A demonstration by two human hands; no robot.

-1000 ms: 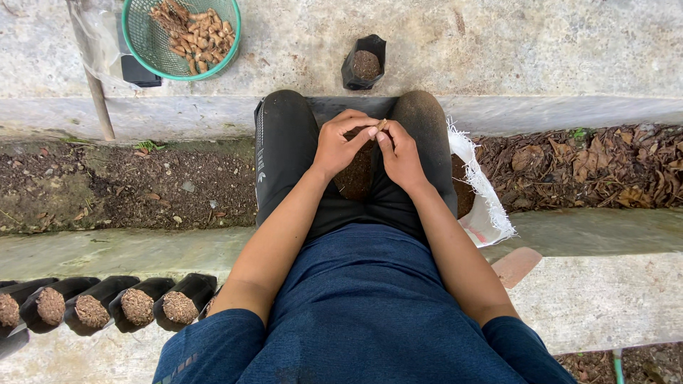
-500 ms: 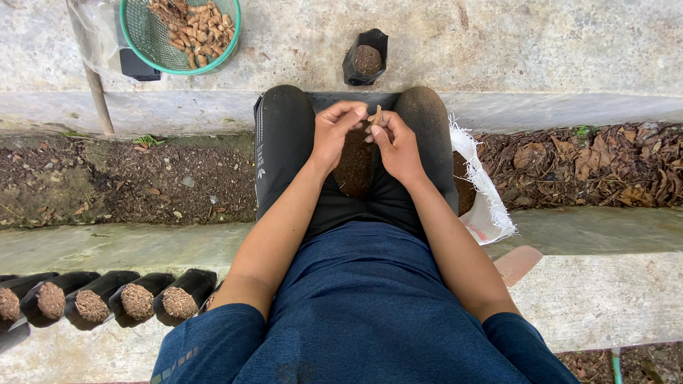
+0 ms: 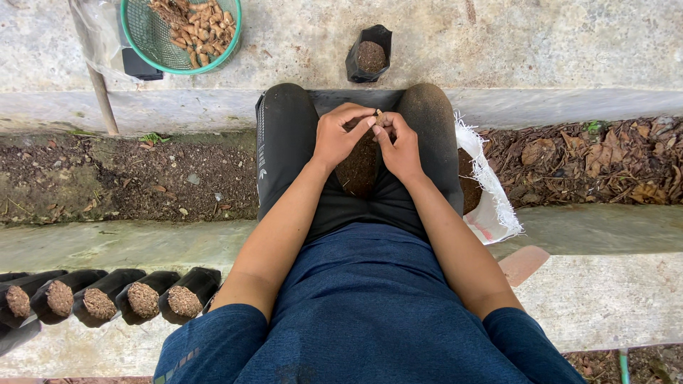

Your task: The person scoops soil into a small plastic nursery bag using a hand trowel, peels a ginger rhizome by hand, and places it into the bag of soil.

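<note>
While both hands pinch together over the lap, we note the risks first. Our left hand (image 3: 340, 135) and right hand (image 3: 400, 144) are closed, fingertips meeting on a small pale seed (image 3: 378, 113). It sits just above the soil-filled bag (image 3: 359, 167), which is wedged between our knees. We judge the seed could slip from so light a pinch and fall into the dirt trench (image 3: 128, 178) on the left or the leaf litter (image 3: 597, 160) on the right. The bag is held only by the legs; if the knees part, it may tip and spill soil.

Packages: one filled black bag (image 3: 370, 53) stands upright on the far concrete ledge (image 3: 533, 43), just beyond our knees. A green basket (image 3: 181, 32) of brown seeds sits at that ledge's far-left corner, over a dark box (image 3: 139, 66). Five filled black bags (image 3: 107, 299) lie tilted in a row on the near ledge, at its left edge. A frayed white sack (image 3: 491, 192) rests beside our right knee, its lower corner printed red; too small to make out.
</note>
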